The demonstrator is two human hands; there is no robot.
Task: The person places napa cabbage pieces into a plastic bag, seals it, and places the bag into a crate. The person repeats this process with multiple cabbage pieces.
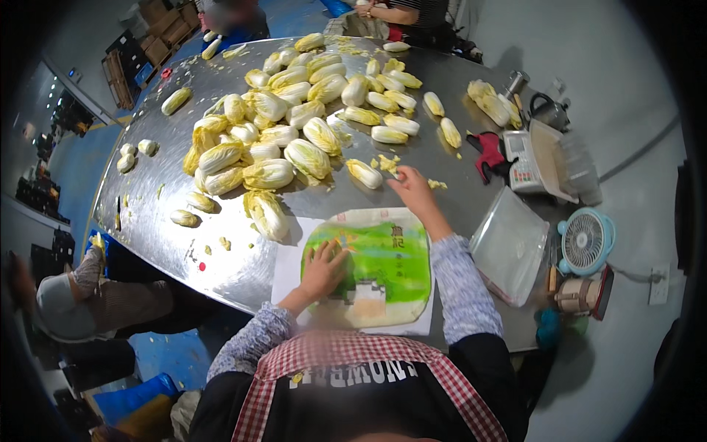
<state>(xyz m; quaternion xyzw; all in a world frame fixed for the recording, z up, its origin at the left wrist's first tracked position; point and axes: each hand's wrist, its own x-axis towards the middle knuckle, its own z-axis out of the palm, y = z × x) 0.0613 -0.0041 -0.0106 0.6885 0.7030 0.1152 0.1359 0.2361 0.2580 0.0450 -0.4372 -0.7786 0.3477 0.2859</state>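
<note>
My left hand [325, 269] lies flat, fingers apart, on a green printed bag [386, 259] that rests on white paper [287, 265] at the near edge of the metal table. Beyond the bag, my right hand [411, 187] is held over the tabletop beside small yellow leaf scraps [388, 163]. Its thumb and fingers are curled, with a gap between them and nothing seen in them. Just left of it lies a small napa cabbage [364, 174]. A large heap of napa cabbages [268, 105] covers the middle of the table, and one cabbage [266, 215] lies near the bag's upper left.
To the right are clear plastic bags [511, 243], a scale [522, 160], a red and black glove [489, 154], a kettle [549, 112] and a blue fan [586, 240]. A knife [117, 214] lies at the left edge. Other people are at the left and far sides.
</note>
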